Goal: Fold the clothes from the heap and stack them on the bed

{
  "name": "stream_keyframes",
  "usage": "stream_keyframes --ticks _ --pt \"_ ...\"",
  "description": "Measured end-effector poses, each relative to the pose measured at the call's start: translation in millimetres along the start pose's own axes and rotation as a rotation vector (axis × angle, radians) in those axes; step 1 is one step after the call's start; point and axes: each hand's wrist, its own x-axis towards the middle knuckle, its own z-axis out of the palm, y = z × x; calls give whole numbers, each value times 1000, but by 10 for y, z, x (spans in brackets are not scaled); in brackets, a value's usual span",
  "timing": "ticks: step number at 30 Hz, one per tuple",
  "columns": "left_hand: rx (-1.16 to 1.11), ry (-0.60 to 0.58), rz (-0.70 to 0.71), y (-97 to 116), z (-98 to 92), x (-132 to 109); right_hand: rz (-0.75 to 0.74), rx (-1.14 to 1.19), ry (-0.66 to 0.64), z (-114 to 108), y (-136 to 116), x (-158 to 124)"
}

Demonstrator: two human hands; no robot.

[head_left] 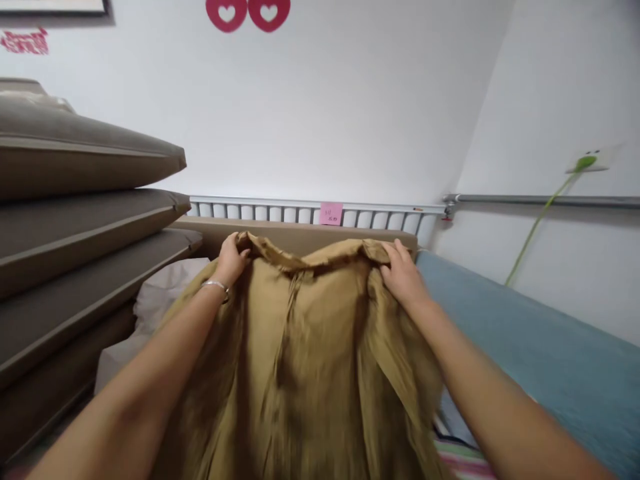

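A khaki garment (320, 320), creased and long, hangs spread out in front of me. It looks like a jacket or shirt, though its kind is not certain. My left hand (233, 261), with a silver bracelet on the wrist, pinches its upper left corner. At the upper right corner my right hand (403, 272) is closed on the cloth, thumb in front. Between the hands the top edge sags in the middle, where a seam runs down. The lower part is blurred and leaves the bottom of the view.
Thick grey-brown cushions (90, 160) are stacked at the left, beside white crumpled material (167, 287). Behind the garment stand a brown headboard-like panel (300, 233) and a white radiator (280, 212) with a pink note (331, 213). A blue surface (530, 333) and a green cord (537, 220) are at right.
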Motion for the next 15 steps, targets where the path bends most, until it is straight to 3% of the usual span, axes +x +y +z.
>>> stream_keyframes --ticks 2,3,5,7,9,11,13,15 --pt "48 -5 -72 1 125 -129 128 7 -46 185 -112 -1" --pt "58 -45 -62 -16 149 -286 127 38 -74 264 -161 -145" --pt "56 -197 14 -126 117 -796 27 136 -173 397 -197 -730" --pt "34 -377 5 -361 10 -1499 73 210 -333 500 -99 -1600" --pt "63 -444 -212 -681 -120 -2241 255 249 -481 560 145 -2511" --pt "74 -449 -455 -999 -226 -2860 500 248 -533 555 473 -3222" --pt "48 -412 -662 -1247 -285 -3255 706 248 -496 496 776 -3602" --pt "60 -368 -805 -1397 -292 -3419 834 255 -420 436 963 -3669"
